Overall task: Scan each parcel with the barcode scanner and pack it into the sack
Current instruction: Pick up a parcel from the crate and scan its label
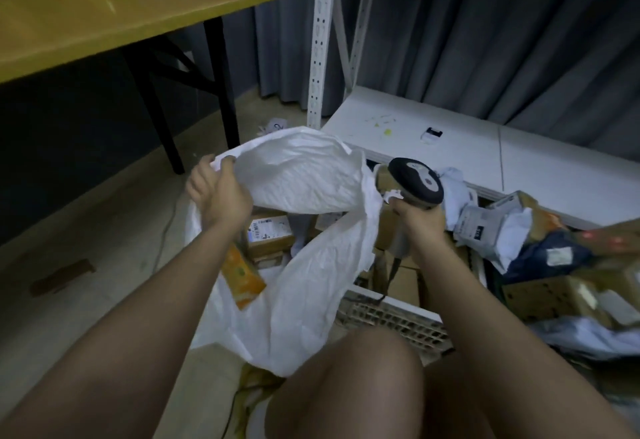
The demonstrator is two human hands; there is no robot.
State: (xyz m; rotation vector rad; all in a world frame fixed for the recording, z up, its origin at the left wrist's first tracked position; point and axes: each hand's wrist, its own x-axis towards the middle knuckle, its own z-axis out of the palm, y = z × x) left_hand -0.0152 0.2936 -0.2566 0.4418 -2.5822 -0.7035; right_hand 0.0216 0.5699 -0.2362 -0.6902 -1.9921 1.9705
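Sack [304, 230] mouth sits beside the white shelf [450, 147]; our left hand [216, 192] pinches its rim up for packing, while our right hand [417, 218] grips the barcode scanner [415, 182], also pinching the opposite rim.

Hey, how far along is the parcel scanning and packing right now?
Partly done: a brown box and an orange packet already lie in the white sack. In hand: the left hand holds the sack's rim open, and the right hand grips the scanner. Left: a pile of parcels on the right.
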